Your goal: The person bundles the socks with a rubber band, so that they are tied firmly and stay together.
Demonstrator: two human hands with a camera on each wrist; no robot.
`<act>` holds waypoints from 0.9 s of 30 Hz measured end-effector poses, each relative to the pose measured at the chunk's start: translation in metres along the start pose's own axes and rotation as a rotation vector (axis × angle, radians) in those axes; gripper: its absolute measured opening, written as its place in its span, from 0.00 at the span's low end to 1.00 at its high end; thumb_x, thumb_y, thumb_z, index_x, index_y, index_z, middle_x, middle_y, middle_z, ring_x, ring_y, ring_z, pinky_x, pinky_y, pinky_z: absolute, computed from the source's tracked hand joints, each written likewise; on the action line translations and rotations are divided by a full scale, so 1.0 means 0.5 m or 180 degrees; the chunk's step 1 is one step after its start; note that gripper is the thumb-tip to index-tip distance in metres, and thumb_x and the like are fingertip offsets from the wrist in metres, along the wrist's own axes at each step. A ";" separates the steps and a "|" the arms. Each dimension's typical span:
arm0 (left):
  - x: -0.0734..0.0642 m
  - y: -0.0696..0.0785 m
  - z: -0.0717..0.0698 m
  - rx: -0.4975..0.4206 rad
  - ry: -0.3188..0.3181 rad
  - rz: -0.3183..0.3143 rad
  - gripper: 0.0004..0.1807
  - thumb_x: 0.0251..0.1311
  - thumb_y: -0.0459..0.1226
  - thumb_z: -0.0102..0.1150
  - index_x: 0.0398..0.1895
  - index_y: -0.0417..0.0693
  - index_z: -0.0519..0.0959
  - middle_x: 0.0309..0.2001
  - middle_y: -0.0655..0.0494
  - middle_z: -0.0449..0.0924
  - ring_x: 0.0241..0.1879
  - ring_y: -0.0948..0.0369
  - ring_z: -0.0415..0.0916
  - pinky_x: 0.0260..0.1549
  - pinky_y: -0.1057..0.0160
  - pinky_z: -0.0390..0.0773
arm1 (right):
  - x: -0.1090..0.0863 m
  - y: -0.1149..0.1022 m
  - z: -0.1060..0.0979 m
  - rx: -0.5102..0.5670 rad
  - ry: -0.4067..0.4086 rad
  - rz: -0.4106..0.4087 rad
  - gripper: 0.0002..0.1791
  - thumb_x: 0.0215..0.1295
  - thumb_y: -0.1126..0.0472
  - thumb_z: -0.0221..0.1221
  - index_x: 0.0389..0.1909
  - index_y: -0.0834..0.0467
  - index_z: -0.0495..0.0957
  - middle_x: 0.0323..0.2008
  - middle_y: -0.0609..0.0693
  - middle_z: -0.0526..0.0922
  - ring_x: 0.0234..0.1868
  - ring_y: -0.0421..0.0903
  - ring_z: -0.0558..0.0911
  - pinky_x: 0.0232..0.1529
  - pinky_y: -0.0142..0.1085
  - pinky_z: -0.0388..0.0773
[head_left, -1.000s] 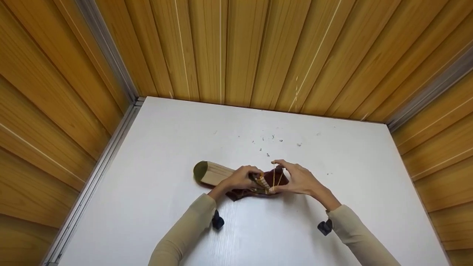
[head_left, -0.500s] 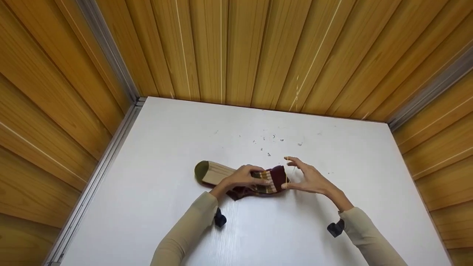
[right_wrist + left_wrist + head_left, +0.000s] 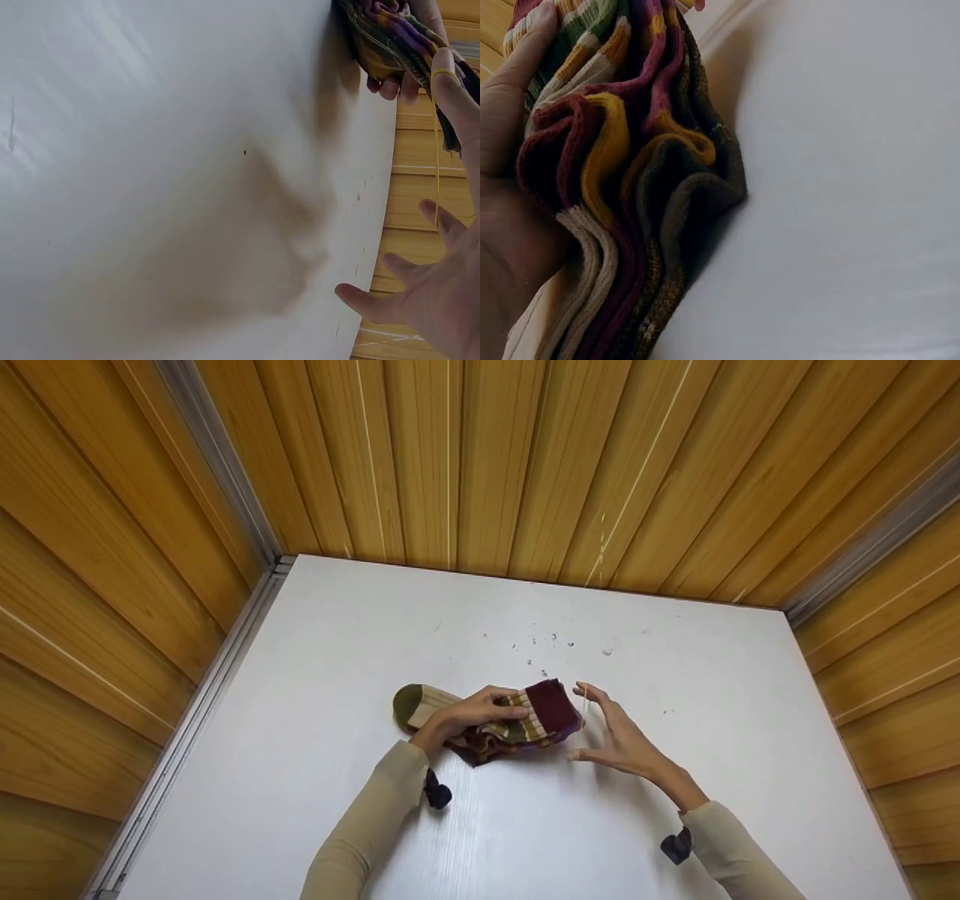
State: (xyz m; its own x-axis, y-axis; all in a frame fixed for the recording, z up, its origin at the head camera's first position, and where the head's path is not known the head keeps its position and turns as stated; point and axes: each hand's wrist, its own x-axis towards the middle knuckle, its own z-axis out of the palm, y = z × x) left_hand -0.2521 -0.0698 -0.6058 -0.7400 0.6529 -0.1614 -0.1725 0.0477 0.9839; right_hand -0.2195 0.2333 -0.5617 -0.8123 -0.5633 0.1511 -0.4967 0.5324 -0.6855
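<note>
Several knitted socks [image 3: 553,709] lie layered together, with burgundy cuffs, multicoloured stripes and a cream foot ending in an olive toe. My left hand [image 3: 474,712] grips the stack round its middle, thumb on top. In the left wrist view the folded layers of the socks [image 3: 615,172] bulge beside the palm. A thin yellow rubber band [image 3: 436,165] is stretched between the thumb and a fingertip of my right hand [image 3: 628,744]. That hand has its fingers spread, just right of the cuffs. The far side of the band is hard to make out.
The socks are over a white table [image 3: 315,780] with small dark marks [image 3: 555,639] toward its back. Wood-panelled walls [image 3: 480,472] enclose the back and sides, and a metal rail [image 3: 202,697] runs along the left edge.
The right hand has drawn back to the right from the cuffs and spread wider with the rubber band. The left hand has shifted slightly left, and the cuff end is tilted up.
</note>
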 end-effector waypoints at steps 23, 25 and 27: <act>-0.003 -0.011 -0.018 -0.0211 -0.0443 0.0048 0.09 0.74 0.35 0.53 0.47 0.49 0.83 0.36 0.62 0.86 0.33 0.67 0.81 0.38 0.71 0.81 | 0.027 -0.028 0.038 0.0321 -0.0117 -0.0373 0.70 0.36 0.57 0.84 0.81 0.53 0.51 0.79 0.54 0.60 0.79 0.57 0.59 0.79 0.43 0.52; -0.004 -0.013 -0.020 -0.0241 -0.0432 0.0026 0.10 0.73 0.35 0.53 0.49 0.47 0.83 0.36 0.61 0.86 0.33 0.67 0.82 0.38 0.71 0.82 | 0.028 -0.030 0.040 0.0286 -0.0122 -0.0355 0.70 0.36 0.56 0.83 0.81 0.53 0.50 0.79 0.54 0.59 0.78 0.57 0.59 0.78 0.43 0.53; -0.005 -0.015 -0.023 -0.0276 -0.0439 0.0008 0.10 0.73 0.36 0.53 0.49 0.48 0.83 0.37 0.61 0.86 0.33 0.67 0.82 0.38 0.71 0.82 | 0.028 -0.028 0.040 0.0264 -0.0139 -0.0342 0.70 0.37 0.56 0.83 0.81 0.52 0.50 0.80 0.54 0.59 0.78 0.60 0.60 0.78 0.50 0.55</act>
State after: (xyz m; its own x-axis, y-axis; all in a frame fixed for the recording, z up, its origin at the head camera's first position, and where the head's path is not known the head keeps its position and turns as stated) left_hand -0.2562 -0.0804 -0.6134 -0.6453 0.7509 -0.1410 -0.2307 -0.0156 0.9729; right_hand -0.2178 0.2050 -0.5641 -0.7409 -0.6421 0.1969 -0.5516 0.4146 -0.7237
